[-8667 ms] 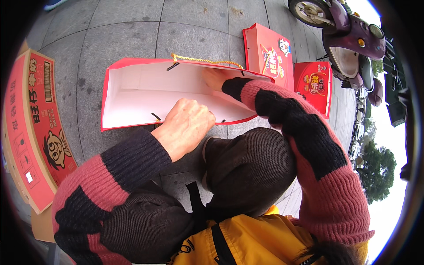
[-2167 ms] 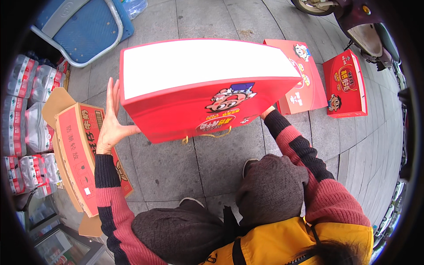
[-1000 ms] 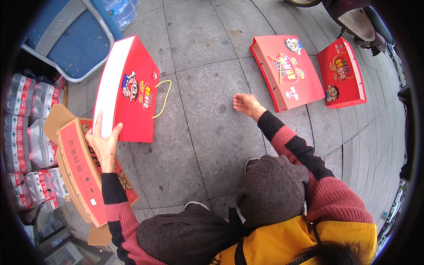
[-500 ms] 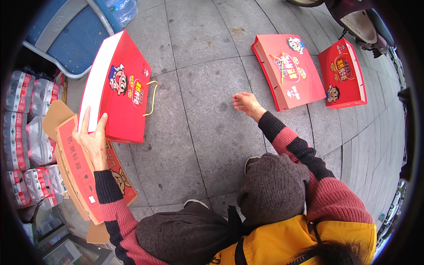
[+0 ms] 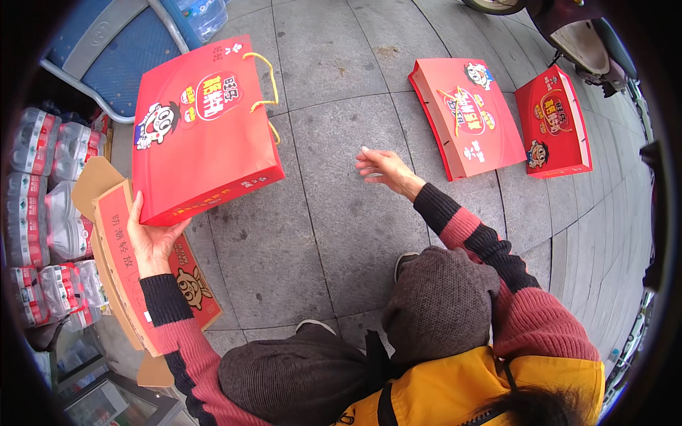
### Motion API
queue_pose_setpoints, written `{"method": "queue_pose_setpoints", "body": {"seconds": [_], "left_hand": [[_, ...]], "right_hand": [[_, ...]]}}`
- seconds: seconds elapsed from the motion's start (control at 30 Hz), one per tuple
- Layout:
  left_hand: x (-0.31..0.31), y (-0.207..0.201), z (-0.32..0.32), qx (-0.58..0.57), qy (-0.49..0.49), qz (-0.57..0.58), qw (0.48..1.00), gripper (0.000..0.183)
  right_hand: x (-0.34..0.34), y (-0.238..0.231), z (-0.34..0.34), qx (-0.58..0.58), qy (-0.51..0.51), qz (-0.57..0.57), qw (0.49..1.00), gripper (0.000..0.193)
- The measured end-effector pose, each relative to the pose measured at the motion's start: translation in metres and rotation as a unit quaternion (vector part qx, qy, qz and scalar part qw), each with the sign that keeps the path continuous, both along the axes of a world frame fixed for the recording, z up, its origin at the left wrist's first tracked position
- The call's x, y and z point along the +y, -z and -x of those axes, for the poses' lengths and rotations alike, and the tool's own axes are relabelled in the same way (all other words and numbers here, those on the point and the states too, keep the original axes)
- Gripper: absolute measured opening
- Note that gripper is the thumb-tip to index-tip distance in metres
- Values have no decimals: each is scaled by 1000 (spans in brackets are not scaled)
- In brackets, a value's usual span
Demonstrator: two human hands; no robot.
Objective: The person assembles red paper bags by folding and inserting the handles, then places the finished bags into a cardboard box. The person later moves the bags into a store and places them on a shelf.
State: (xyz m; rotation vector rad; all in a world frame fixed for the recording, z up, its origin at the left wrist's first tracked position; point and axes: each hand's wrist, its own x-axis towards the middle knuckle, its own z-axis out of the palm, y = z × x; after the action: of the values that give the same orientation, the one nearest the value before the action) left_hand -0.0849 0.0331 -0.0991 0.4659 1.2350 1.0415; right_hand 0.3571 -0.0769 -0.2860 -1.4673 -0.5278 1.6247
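Observation:
A red gift bag [image 5: 206, 135] with a cartoon figure and yellow cord handles is tipped on the left, its broad printed front facing up. At its near lower corner, my left hand [image 5: 153, 241] grips it, thumb along the edge and fingers partly hidden under the bottom. My right hand [image 5: 387, 172] hovers over the paving with its fingers apart, holding nothing. To the right of it a second red gift bag [image 5: 469, 117] lies on the ground, and a third red bag [image 5: 555, 124] lies just beyond.
A flattened red-and-brown carton [image 5: 124, 245] lies beside my left forearm. Packs of bottles [image 5: 34, 206] are stacked at the left edge. A blue chair [image 5: 117, 50] stands at upper left, and a scooter [image 5: 582, 42] at upper right. Grey paving [image 5: 320, 234] lies between.
The bag in my left hand has turned: its white side no longer shows and its printed front faces up. My right hand has moved slightly left.

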Motion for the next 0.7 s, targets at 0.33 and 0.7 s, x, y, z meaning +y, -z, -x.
{"method": "queue_pose_setpoints", "body": {"seconds": [0.33,0.7], "left_hand": [[-36,98,-30,-310,57,68,947,74],[-29,67,-30,264,257,-31,929,109]], "right_hand": [[24,-141,55,48,-116,-174,977,70],[32,-146,86,-212,-199,-160,944,34]]}}
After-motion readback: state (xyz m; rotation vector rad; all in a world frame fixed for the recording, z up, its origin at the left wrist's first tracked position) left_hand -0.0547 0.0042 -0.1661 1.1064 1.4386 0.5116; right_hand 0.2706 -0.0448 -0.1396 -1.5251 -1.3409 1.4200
